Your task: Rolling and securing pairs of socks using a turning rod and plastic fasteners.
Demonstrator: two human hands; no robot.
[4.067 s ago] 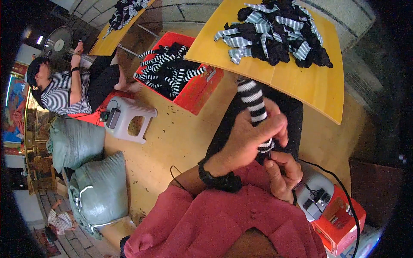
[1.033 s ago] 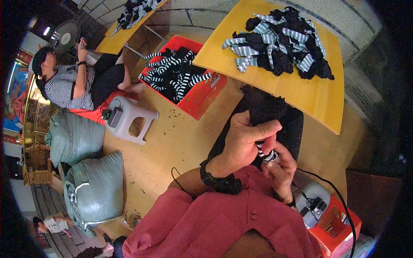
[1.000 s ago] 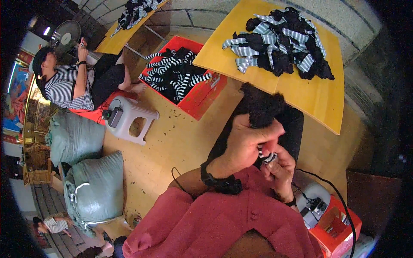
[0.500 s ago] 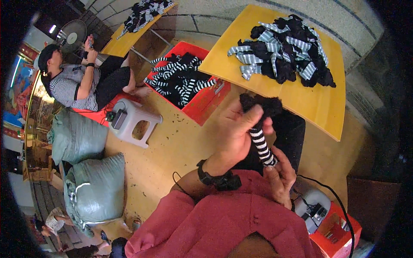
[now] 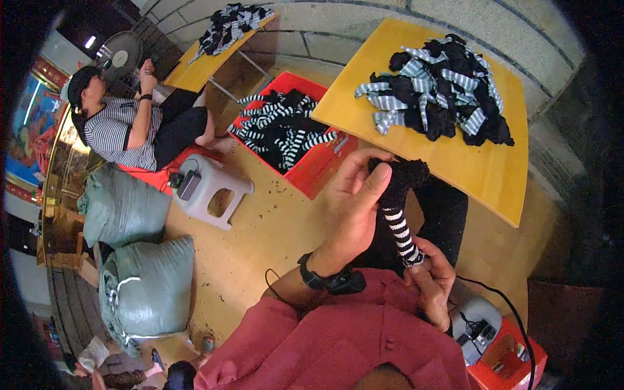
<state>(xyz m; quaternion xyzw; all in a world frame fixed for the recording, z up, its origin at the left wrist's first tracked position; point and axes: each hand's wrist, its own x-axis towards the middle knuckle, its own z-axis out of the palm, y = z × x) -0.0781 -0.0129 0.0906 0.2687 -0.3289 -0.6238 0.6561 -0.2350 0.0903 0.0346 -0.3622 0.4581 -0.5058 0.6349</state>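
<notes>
Fingertips (image 5: pixel 439 253) of the right hand (image 5: pixel 430 278) pinch the cuff end of a knit piece (image 5: pixel 399 227), striped below, fuzzy black above; the left hand (image 5: pixel 354 201), thumb in front and fingers behind, loosely grips the black end. Piece spans the two hands, pointing from the right hand to just short of 12 o'clock. By judgement: light, limp, stretchy, nap enough not to slip; unlikely to break, though loops could snag. Best hold is probably a pinch on the narrow striped tube near its edge, bulky black part merely steadied. With the piece as clock centre: yellow table (image 5: pixel 494 185) at 1 o'clock, bearing a heap of knits (image 5: pixel 461 79); red crate (image 5: pixel 318 172) at 10, holding striped pieces (image 5: pixel 292 140); grey-green sack (image 5: pixel 156 286) at 8.
</notes>
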